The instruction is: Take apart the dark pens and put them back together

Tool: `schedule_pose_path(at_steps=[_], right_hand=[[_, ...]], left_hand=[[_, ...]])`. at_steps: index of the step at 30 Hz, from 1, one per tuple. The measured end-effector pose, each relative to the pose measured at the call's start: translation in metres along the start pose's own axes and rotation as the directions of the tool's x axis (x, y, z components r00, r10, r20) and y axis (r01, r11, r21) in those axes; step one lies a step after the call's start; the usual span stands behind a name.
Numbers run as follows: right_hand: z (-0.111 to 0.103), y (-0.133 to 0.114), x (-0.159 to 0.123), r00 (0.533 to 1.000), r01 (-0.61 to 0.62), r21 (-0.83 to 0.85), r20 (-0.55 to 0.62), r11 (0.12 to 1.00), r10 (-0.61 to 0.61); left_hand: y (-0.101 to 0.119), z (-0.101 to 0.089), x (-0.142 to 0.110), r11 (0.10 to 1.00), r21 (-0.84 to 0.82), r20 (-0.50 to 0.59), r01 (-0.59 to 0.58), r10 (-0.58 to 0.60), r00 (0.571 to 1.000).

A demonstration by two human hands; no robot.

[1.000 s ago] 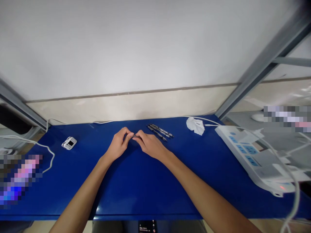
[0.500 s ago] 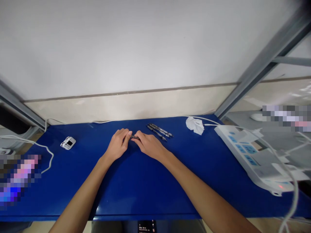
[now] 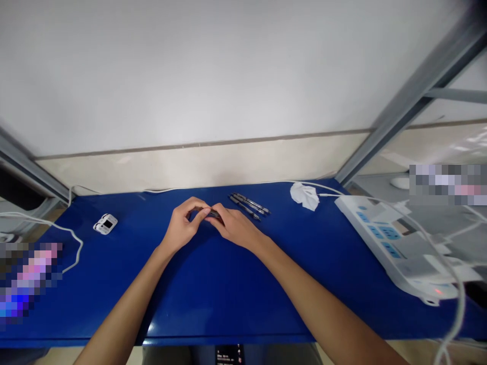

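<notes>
Between my two hands, above the blue tabletop (image 3: 213, 294), is a thin dark pen (image 3: 213, 214), mostly covered by the fingers. My left hand (image 3: 183, 224) pinches its left end between thumb and fingertips, the fingers arched. At the other end, my right hand (image 3: 238, 226) grips it with thumb and index finger. Just beyond the right hand lie several black pens with clear barrels (image 3: 253, 204), close together and slanted down to the right.
A small white device with a dark screen (image 3: 105, 223) lies at left, near a white cable (image 3: 80, 243). On the right are crumpled white tissue (image 3: 304, 196) and a large white power strip (image 3: 375, 230) with cables. A pale wall (image 3: 205, 167) rises behind. A phone (image 3: 228, 355) shows below the table edge.
My left fingers have arched and spread away from the thumb, showing more of the pen. The right hand stays nearly in place. The pens on the table have not moved.
</notes>
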State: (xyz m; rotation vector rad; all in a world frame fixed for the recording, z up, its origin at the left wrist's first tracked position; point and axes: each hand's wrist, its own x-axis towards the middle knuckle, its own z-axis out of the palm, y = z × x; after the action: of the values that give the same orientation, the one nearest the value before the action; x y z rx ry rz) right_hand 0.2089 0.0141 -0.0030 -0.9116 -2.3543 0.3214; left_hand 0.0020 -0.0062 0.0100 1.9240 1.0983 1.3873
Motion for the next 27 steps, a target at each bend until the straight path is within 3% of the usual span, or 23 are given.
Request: schedule_pose_path(at_steps=[7, 14, 18, 21, 27], right_hand=[[0.003, 0.004, 0.003, 0.996, -0.044, -0.123, -0.088, 0.991, 0.033], [0.004, 0.002, 0.003, 0.999, -0.015, 0.168, -0.031, 0.986, 0.021], [0.002, -0.002, 0.004, 0.999, -0.03, 0.284, -0.015, 0.958, 0.036], [0.003, -0.004, 0.004, 0.999, -0.037, 0.305, -0.017, 0.952, 0.044], [0.008, -0.007, 0.003, 0.998, -0.055, 0.293, -0.005, 0.954, 0.059]], left_hand=[[-0.003, 0.003, 0.001, 0.98, -0.176, -0.07, 0.092, -0.106, 0.992], [0.008, 0.005, 0.001, 0.886, -0.42, 0.077, 0.195, -0.179, 0.981], [0.007, 0.004, 0.001, 0.85, -0.468, 0.127, 0.242, -0.207, 0.97], [0.008, 0.004, 0.001, 0.872, -0.428, 0.072, 0.238, -0.229, 0.971], [0.005, 0.006, 0.0, 0.94, -0.289, -0.15, 0.181, -0.231, 0.961]])
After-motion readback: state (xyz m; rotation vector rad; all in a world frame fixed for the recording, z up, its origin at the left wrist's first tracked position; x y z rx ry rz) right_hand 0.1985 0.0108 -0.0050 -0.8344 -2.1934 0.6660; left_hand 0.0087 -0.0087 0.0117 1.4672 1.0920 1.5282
